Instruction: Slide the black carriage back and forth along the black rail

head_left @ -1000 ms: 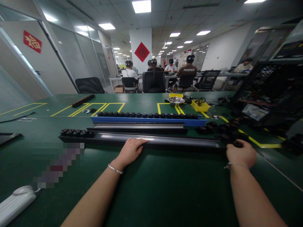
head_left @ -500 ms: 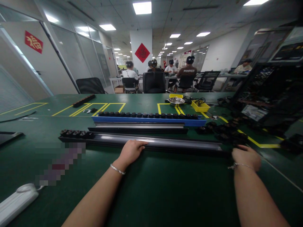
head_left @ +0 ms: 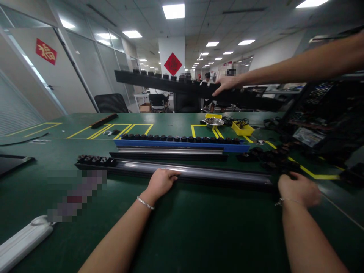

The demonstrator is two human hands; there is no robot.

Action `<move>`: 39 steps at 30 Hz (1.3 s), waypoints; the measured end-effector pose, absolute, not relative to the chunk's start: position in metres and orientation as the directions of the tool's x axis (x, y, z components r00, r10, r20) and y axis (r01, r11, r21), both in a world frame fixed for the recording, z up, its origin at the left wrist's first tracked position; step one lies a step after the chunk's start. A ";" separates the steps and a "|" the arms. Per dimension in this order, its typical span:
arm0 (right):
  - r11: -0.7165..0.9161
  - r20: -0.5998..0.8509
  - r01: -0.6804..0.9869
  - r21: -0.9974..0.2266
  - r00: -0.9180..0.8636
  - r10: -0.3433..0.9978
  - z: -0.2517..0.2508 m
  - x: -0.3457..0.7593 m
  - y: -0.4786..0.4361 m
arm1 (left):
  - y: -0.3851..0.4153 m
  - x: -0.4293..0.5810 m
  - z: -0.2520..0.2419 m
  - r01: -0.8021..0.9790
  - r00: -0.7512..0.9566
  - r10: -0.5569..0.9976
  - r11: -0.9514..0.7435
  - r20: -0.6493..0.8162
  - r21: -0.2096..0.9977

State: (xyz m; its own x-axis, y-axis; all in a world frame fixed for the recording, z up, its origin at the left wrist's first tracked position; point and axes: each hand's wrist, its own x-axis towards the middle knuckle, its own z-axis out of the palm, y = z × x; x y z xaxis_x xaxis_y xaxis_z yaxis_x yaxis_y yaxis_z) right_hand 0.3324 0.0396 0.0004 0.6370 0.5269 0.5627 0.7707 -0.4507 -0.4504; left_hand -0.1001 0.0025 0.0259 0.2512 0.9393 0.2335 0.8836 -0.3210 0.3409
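Observation:
A long black rail (head_left: 199, 175) with a shiny grey inner channel lies across the green table before me. Several small black blocks (head_left: 96, 160) sit in a row at its left end. Near the rail's middle, my left hand (head_left: 162, 182) is closed on the front edge, thumb along the top. My right hand (head_left: 298, 189) is at the right end with its fingers curled; what they hold is hidden. Loose black blocks (head_left: 280, 157) lie in a pile just beyond that hand.
Another person's hand (head_left: 227, 84) holds a black rail with blocks (head_left: 170, 82) in the air over the far table. Behind my rail lie a second rail (head_left: 170, 151) and a blue holder (head_left: 182, 144) with blocks. Farther back are a metal bowl (head_left: 214, 122) and yellow bin (head_left: 242, 129).
Another person's arm has come in from the right, carrying a black rail above the table. My hands stay nearly in place on my rail; the view has shifted slightly.

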 end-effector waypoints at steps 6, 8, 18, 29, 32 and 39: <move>0.085 0.651 0.949 -0.305 0.142 0.746 0.021 0.233 0.029 | 0.002 -0.100 0.025 0.887 0.251 0.939 -0.321 0.236 0.332; 0.325 0.609 0.917 -0.231 -0.124 0.783 0.020 0.208 0.026 | 0.001 -0.100 0.023 0.887 0.254 0.935 -0.328 0.249 0.325; 0.513 0.395 0.856 0.066 -0.494 0.774 0.012 0.191 0.023 | 0.013 -0.148 0.034 0.956 -0.037 0.807 -0.144 0.589 0.257; 0.500 0.386 0.863 0.072 -0.486 0.784 0.011 0.191 0.025 | 0.005 -0.278 0.013 0.751 -0.650 0.676 0.502 0.347 0.428; 0.495 0.379 0.865 0.081 -0.486 0.787 0.011 0.191 0.026 | 0.008 -0.274 0.011 0.767 -0.637 0.669 0.501 0.384 0.400; 0.471 0.398 0.878 0.091 -0.465 0.790 0.011 0.188 0.025 | 0.008 -0.271 0.007 0.797 -0.604 0.655 0.481 0.454 0.366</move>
